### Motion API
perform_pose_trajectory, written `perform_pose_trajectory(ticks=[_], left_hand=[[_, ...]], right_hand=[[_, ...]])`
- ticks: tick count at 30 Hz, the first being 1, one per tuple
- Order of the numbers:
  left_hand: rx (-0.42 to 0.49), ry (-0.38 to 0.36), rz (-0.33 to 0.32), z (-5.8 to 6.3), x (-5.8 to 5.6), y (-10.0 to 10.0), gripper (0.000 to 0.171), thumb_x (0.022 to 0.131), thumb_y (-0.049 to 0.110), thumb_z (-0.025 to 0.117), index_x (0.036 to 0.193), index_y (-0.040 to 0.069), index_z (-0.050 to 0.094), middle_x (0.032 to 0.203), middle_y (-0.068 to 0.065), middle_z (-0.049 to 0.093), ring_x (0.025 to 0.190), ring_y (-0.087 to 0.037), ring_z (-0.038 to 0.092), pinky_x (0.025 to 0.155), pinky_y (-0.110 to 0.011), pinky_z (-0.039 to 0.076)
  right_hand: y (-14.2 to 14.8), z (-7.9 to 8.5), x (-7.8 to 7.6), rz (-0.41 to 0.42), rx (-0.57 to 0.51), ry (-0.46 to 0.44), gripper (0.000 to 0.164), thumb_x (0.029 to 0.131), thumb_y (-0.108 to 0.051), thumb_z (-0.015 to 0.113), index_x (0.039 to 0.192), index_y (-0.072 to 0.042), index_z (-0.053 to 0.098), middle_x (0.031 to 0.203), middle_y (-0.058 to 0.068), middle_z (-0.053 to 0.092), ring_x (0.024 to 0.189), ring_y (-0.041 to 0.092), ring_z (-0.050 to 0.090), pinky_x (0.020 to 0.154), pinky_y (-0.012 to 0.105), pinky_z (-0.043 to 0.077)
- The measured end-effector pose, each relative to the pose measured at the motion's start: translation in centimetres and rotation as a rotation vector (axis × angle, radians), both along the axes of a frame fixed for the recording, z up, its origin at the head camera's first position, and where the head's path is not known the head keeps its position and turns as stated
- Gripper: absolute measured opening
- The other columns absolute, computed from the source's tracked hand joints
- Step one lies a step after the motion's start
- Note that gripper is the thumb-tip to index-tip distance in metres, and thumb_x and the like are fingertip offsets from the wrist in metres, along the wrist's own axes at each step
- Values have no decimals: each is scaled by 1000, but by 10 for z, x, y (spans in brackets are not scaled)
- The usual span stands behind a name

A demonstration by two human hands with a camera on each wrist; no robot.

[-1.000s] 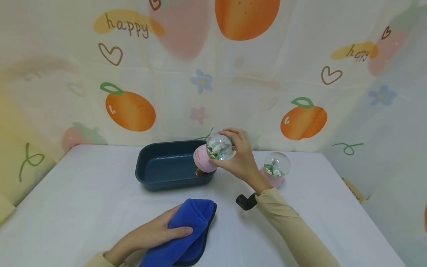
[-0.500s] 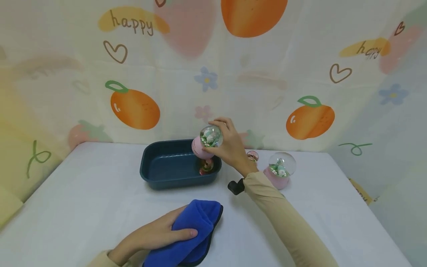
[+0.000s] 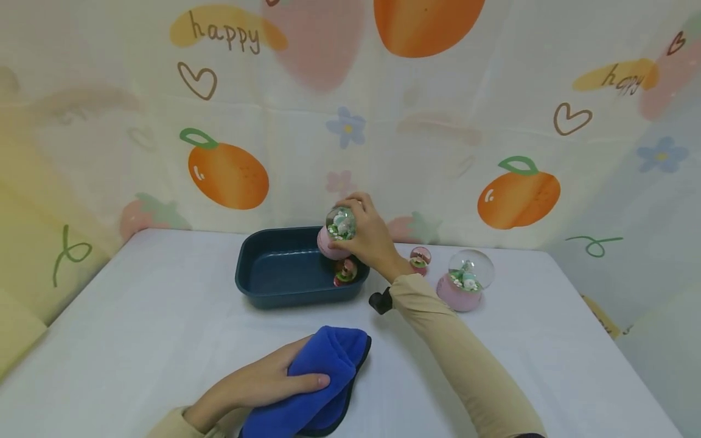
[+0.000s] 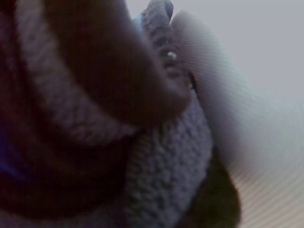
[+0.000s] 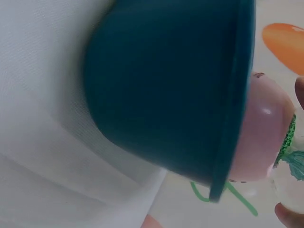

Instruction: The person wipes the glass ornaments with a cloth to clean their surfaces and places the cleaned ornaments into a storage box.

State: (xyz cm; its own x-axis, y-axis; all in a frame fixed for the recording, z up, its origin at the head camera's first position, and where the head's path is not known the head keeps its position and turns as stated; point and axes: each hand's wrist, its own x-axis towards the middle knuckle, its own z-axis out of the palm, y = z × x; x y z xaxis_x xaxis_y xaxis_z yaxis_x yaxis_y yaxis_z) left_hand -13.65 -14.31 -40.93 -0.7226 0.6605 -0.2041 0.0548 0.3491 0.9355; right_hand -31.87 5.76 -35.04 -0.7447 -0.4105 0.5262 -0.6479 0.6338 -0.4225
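Observation:
My right hand [image 3: 370, 236] grips a snow globe [image 3: 341, 224] by its clear dome, thumb on one side and fingers on the other. The globe's pink base [image 5: 263, 133] tilts down at the back right of a dark teal basin [image 3: 298, 298]; whether it touches the floor inside is hidden. Just in front of it, a small globe with a red base [image 3: 345, 274] stands in the basin's right end. Low in the head view, my left hand [image 3: 268, 378] holds a folded blue cloth [image 3: 323, 362] with black edging. The left wrist view is dark and blurred, filled by cloth [image 4: 166, 161].
A second pink-based snow globe [image 3: 464, 283] stands on the white table [image 3: 164, 322] right of my right forearm. Another small red globe [image 3: 420, 260] is behind it, near the back edge. A printed fabric backdrop [image 3: 296, 128] hangs behind the table.
My right hand has carried the snow globe back and lowered it at the basin's right end, uncovering the small globes. The left hand keeps its hold on the cloth. The view shifts slightly.

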Motion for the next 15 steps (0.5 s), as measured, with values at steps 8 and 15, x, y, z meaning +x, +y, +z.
perform_pose_trajectory(ticks=[8,15], left_hand=[[-2,-16,3,1,-2,-1,55,98,39,58,146,18,38,125,-4,57,112,-22,57,89,-34,50],[-6,-23,5,0,-1,-1,61,99,40,57,150,17,34,129,-4,56,115,-22,55,91,-35,49]], right_hand=[[-8,-8,-4,51,151,-33,75,72,-26,90,135,-7,54,137,11,45,116,29,60,99,38,52],[-10,-19,-5,60,224,-66,73,77,-22,87,140,-10,51,140,10,43,112,30,60,94,40,53]])
